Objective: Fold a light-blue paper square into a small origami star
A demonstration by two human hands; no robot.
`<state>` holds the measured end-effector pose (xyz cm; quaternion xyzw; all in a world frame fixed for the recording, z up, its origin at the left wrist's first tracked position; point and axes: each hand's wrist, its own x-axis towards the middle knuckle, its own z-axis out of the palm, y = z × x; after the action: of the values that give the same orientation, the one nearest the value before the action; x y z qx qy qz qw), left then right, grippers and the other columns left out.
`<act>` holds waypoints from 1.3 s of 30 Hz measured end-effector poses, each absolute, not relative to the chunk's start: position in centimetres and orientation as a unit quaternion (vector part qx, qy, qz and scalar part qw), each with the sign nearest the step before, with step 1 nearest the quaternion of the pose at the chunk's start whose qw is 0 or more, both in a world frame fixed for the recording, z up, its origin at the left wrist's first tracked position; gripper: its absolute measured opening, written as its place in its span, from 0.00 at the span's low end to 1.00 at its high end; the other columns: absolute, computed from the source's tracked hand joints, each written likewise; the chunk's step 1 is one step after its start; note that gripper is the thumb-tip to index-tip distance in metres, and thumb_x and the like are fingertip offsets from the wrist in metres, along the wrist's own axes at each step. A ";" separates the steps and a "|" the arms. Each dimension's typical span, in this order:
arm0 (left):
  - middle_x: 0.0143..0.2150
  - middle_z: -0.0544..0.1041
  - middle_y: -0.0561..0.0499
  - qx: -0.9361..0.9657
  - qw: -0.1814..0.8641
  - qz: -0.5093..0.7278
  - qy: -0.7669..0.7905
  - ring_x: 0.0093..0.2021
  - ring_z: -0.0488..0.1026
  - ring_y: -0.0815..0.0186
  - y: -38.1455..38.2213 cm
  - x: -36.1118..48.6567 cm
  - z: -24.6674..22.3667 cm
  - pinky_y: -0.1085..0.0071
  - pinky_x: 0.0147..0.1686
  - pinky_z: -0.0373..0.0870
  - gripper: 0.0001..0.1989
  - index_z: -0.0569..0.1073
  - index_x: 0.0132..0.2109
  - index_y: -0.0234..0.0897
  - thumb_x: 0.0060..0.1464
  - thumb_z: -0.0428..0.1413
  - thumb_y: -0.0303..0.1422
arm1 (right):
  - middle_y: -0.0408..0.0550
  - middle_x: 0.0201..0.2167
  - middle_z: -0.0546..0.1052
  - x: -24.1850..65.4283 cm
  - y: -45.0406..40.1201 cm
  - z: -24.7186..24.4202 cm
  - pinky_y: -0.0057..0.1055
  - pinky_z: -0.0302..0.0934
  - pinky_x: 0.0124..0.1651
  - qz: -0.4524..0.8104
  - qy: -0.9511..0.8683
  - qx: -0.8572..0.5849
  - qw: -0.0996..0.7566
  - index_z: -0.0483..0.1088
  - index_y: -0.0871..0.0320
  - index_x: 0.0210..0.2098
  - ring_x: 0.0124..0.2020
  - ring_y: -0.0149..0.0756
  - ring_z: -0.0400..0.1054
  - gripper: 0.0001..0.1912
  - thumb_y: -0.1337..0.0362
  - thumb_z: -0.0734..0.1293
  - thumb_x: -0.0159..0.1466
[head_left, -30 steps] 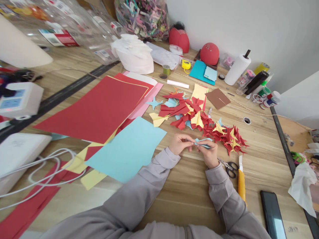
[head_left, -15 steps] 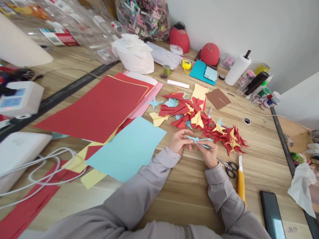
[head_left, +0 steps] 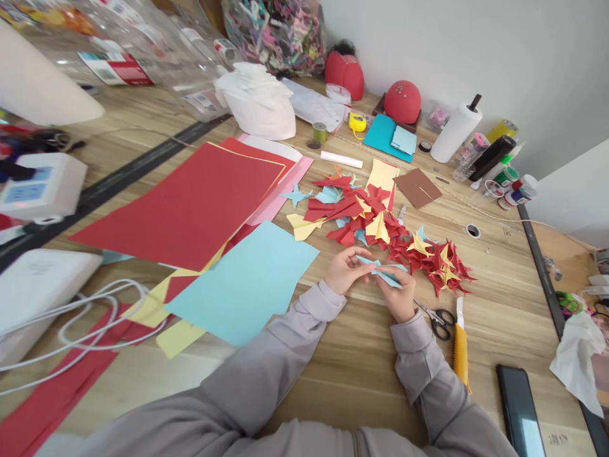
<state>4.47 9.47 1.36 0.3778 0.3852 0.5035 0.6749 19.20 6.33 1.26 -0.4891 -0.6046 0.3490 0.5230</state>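
A small folded light blue paper (head_left: 391,277) is held between both hands, just in front of a heap of folded red, yellow and blue paper shapes (head_left: 352,212). My left hand (head_left: 345,271) pinches its left part between thumb and fingers. On the other side, my right hand (head_left: 399,295) grips the paper with fingers closed on it. A flat light blue sheet (head_left: 247,279) lies to the left, partly over yellow strips and beside a large red sheet (head_left: 190,203).
Scissors (head_left: 441,322) and an orange cutter (head_left: 460,355) lie right of my right arm, with a black phone (head_left: 522,406) farther right. White cables (head_left: 102,298) coil at the left. Bottles and a white tissue pack (head_left: 259,105) stand toward the back.
The folded blue paper has turned slightly and shows more of its surface. The fingers of my left hand have shifted a little along it.
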 end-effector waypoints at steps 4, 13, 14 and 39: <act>0.20 0.74 0.56 0.392 0.662 0.507 0.389 0.16 0.69 0.71 9.5 4.3 1.7 0.76 0.18 0.65 0.23 0.70 0.37 0.33 0.34 0.69 0.37 | 0.46 0.32 0.78 19.6 6.4 0.9 0.32 0.65 0.33 0.387 -0.590 -0.497 0.506 0.76 0.54 0.37 0.29 0.34 0.71 0.10 0.63 0.71 0.54; 0.15 0.71 0.58 0.409 0.626 0.518 0.415 0.14 0.67 0.71 9.5 4.0 2.2 0.77 0.16 0.61 0.22 0.70 0.37 0.33 0.35 0.68 0.37 | 0.43 0.26 0.77 18.8 6.5 1.8 0.33 0.64 0.31 0.485 -0.525 -0.458 0.528 0.78 0.51 0.35 0.24 0.32 0.68 0.07 0.61 0.70 0.55; 0.15 0.71 0.58 0.408 0.626 0.519 0.415 0.14 0.67 0.71 9.5 4.0 2.2 0.77 0.16 0.61 0.22 0.70 0.37 0.33 0.35 0.68 0.37 | 0.44 0.27 0.78 18.8 6.5 1.8 0.33 0.64 0.32 0.492 -0.524 -0.456 0.526 0.78 0.52 0.35 0.25 0.33 0.68 0.07 0.62 0.70 0.55; 0.21 0.73 0.57 0.451 0.614 0.525 0.379 0.18 0.69 0.72 9.5 3.6 2.7 0.76 0.19 0.67 0.22 0.69 0.39 0.34 0.37 0.67 0.36 | 0.41 0.32 0.77 18.8 7.0 1.3 0.29 0.67 0.34 0.576 -0.428 -0.472 0.513 0.71 0.54 0.42 0.31 0.31 0.72 0.25 0.63 0.77 0.45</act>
<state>3.57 9.53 2.66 0.4512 0.3791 0.5251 0.6140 18.77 7.01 1.27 -0.4719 -0.4278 0.5758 0.5125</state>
